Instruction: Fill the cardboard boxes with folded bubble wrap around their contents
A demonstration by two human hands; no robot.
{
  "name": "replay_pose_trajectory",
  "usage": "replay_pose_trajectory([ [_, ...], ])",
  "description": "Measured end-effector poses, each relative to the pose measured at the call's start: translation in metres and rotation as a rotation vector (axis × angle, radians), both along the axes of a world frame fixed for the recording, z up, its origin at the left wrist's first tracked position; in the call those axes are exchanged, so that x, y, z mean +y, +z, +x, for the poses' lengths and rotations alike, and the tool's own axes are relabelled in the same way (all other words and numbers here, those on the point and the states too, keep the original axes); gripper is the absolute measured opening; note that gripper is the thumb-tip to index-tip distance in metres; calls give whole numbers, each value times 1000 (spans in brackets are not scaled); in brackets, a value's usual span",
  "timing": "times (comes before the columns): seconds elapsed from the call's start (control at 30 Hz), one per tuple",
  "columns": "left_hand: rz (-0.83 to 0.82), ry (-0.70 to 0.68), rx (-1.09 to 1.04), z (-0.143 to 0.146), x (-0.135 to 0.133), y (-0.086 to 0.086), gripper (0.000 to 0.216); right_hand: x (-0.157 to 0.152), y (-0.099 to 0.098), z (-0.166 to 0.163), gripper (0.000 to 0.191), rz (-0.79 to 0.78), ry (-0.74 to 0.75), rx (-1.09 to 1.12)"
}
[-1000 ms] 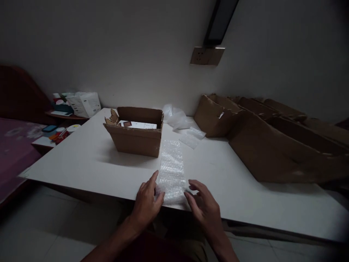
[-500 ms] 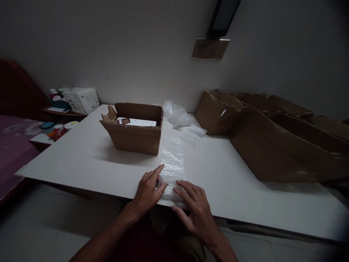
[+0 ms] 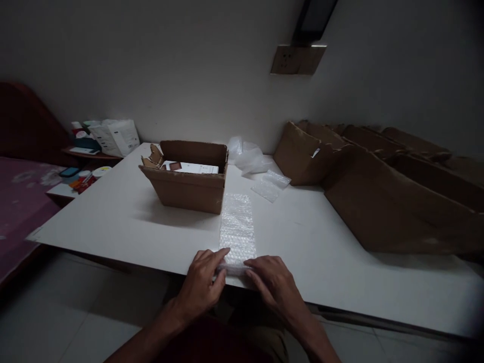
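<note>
A strip of clear bubble wrap [image 3: 238, 224] lies lengthwise on the white table, its near end folded over close to the front edge. My left hand [image 3: 204, 277] pinches the left side of that folded end between thumb and fingers. On the right side, my right hand [image 3: 272, 277] grips the same fold with its fingertips. Whether anything lies inside the fold I cannot tell. Just beyond the left hand stands an open cardboard box [image 3: 185, 191] holding white flat boxes [image 3: 196, 168].
Loose clear plastic wrap [image 3: 247, 157] and smaller bubble wrap pieces [image 3: 270, 186] lie near the wall. Larger open cardboard boxes [image 3: 397, 206] fill the right side of the table [image 3: 302, 247]. A bed [image 3: 26, 186] and a small shelf with packets [image 3: 117, 136] stand at left.
Both hands have come down onto the near end of the bubble wrap, now folded over. The right hand's spread fingers have closed on it. The view has shifted slightly.
</note>
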State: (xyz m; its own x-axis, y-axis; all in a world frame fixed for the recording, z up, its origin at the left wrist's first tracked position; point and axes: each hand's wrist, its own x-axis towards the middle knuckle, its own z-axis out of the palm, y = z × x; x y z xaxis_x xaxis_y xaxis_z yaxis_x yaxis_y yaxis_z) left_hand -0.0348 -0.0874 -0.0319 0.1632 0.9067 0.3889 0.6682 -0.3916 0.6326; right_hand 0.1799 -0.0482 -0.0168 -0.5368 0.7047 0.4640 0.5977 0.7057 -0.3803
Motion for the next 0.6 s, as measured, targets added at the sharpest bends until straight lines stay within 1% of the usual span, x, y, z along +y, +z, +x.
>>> replay_pose_trajectory([
  [0.07,-30,66,0,2,7,-1,43,-4,2,2,19,95,-91,18],
  [0.13,-46,97,30,4,19,-2,44,-6,2,3,25,218,-168,0],
  [0.2,-50,117,65,3,32,-3,44,-5,-1,0,28,255,-153,-68],
  [0.27,-31,144,93,2,41,-2,42,1,-4,-6,29,233,-99,-139],
  [0.33,26,146,100,1,44,-1,40,10,-6,-13,29,206,-59,-165],
  [0.4,101,78,98,-2,38,1,43,17,-6,-16,26,169,-31,-137],
  [0.47,133,-28,86,-4,24,1,45,17,-2,-15,23,94,17,-104],
  [0.53,82,-81,39,-4,7,0,47,11,3,-10,22,-1,68,-83],
  [0.6,-5,-62,-30,-3,-7,-1,49,1,7,-3,23,-75,104,-62],
])
